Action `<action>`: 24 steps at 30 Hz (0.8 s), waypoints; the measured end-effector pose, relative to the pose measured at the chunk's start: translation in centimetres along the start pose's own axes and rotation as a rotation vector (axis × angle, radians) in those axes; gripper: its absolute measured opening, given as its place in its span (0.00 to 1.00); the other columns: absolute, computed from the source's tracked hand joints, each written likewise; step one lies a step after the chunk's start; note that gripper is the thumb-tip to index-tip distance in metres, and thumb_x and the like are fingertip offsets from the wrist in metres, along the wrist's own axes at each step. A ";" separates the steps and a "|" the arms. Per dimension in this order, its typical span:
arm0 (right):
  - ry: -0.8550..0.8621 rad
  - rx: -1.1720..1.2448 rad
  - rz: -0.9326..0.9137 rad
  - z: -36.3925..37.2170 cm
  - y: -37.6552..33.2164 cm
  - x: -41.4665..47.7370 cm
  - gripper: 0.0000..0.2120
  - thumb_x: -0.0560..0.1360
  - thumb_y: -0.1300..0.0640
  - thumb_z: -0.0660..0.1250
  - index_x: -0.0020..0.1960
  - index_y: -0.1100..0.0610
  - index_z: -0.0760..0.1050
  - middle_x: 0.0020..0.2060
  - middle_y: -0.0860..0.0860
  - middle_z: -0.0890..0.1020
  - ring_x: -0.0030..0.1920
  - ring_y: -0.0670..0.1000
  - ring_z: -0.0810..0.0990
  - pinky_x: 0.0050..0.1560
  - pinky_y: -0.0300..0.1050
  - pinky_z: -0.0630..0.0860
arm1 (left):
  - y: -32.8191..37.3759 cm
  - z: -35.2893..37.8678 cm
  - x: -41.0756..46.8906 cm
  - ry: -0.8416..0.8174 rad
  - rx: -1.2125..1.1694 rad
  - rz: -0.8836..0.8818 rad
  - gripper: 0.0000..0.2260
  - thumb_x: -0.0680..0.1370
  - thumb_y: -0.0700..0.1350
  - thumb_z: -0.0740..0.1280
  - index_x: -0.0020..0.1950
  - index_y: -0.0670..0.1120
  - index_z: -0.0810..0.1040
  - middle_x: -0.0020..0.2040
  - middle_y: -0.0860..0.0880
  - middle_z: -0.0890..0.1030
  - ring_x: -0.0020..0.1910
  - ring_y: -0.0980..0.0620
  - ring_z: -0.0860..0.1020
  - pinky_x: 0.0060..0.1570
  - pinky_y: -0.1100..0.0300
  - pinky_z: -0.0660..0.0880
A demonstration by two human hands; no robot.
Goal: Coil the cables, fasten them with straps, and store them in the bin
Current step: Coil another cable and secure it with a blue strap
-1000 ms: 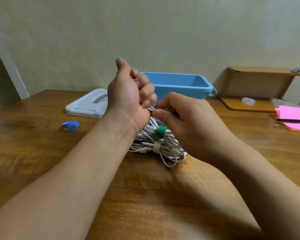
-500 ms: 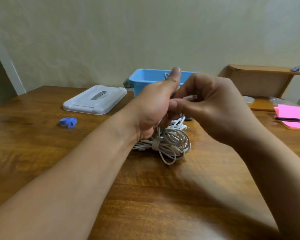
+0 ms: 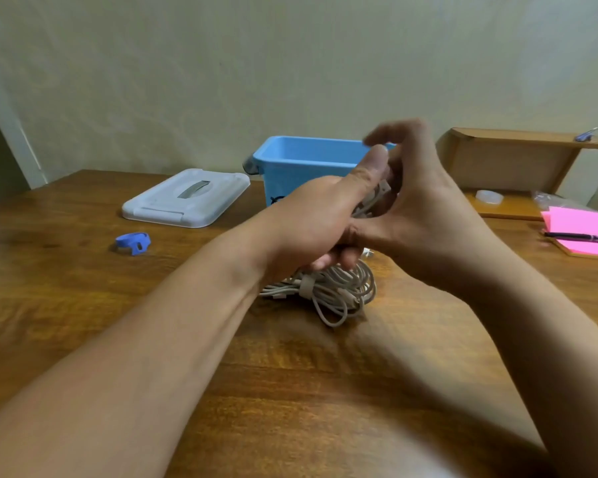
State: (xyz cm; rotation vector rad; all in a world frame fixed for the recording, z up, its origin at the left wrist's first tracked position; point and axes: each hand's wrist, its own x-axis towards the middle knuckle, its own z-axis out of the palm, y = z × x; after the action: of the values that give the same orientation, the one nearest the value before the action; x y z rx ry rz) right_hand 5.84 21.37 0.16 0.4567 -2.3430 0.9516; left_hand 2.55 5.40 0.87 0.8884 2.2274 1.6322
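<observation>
Two hands meet just in front of the blue bin [image 3: 301, 174], raised above the wooden table [image 3: 83, 305]. The left hand [image 3: 318, 222] grips a bunched white cable [image 3: 377, 194], fingers curled round it. The right hand [image 3: 418, 201] touches it, fingers blurred, so I cannot tell whether it pinches the cable. A strapped coil [image 3: 328, 291] lies below them. The bin sits straight beyond the hands, its long axis crosswise. A loose blue strap [image 3: 133, 243] lies well left of the bin, nearer the left hand.

Wooden table [image 3: 290, 391], low wooden shelf [image 3: 518, 167] at right, pink paper pad [image 3: 582, 224] near it, black pen [image 3: 580, 237] across pad
</observation>
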 end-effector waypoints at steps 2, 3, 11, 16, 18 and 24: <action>-0.062 -0.023 -0.055 0.0 0.5 0.1 0.37 0.72 0.44 0.81 0.75 0.46 0.68 0.58 0.46 0.79 0.57 0.41 0.81 0.54 0.34 0.79 | -0.3 -0.2 0.1 -0.031 -0.012 -0.016 0.36 0.82 0.72 0.48 0.52 0.44 0.81 0.27 0.45 0.72 0.24 0.45 0.66 0.22 0.64 0.59; -0.067 -0.073 -0.108 0.2 0.7 0.2 0.33 0.73 0.42 0.78 0.74 0.48 0.73 0.59 0.48 0.78 0.58 0.43 0.80 0.57 0.36 0.78 | -0.5 -0.4 0.3 -0.036 -0.044 -0.031 0.39 0.81 0.74 0.47 0.54 0.41 0.81 0.28 0.45 0.71 0.25 0.43 0.66 0.22 0.66 0.59; 0.055 -0.118 -0.190 1.1 0.3 0.1 0.13 0.81 0.44 0.70 0.56 0.53 0.77 0.46 0.45 0.79 0.44 0.46 0.79 0.44 0.46 0.76 | -0.1 -0.9 0.8 -0.109 -0.364 -0.054 0.44 0.77 0.78 0.40 0.46 0.41 0.76 0.28 0.43 0.65 0.17 0.54 0.65 0.22 0.62 0.51; 0.025 -0.025 -0.122 1.2 -0.4 -0.3 0.10 0.86 0.46 0.64 0.55 0.53 0.73 0.36 0.50 0.84 0.38 0.49 0.84 0.39 0.57 0.79 | -0.5 -0.7 1.3 -0.144 -0.472 -0.042 0.43 0.77 0.78 0.41 0.56 0.47 0.81 0.35 0.47 0.73 0.26 0.51 0.60 0.29 0.54 0.48; 0.022 -0.022 -0.100 1.3 -0.2 -0.2 0.10 0.86 0.45 0.63 0.56 0.52 0.74 0.35 0.51 0.85 0.36 0.49 0.84 0.39 0.58 0.79 | -0.5 -0.4 1.4 -0.135 -0.481 -0.040 0.42 0.77 0.78 0.42 0.60 0.47 0.79 0.35 0.48 0.72 0.25 0.50 0.59 0.27 0.55 0.47; 0.162 0.030 -0.132 2.4 0.0 -0.1 0.08 0.84 0.55 0.68 0.50 0.59 0.77 0.35 0.47 0.81 0.37 0.47 0.79 0.37 0.42 0.74 | -0.6 -0.2 1.6 -0.053 -0.400 -0.048 0.47 0.77 0.79 0.43 0.63 0.41 0.80 0.32 0.46 0.67 0.23 0.51 0.59 0.25 0.58 0.49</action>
State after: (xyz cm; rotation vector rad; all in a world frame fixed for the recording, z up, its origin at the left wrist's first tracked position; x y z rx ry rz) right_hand 5.00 19.66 -1.33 0.5191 -2.1286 0.9266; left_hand 1.00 6.07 0.63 0.7515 1.7774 1.9103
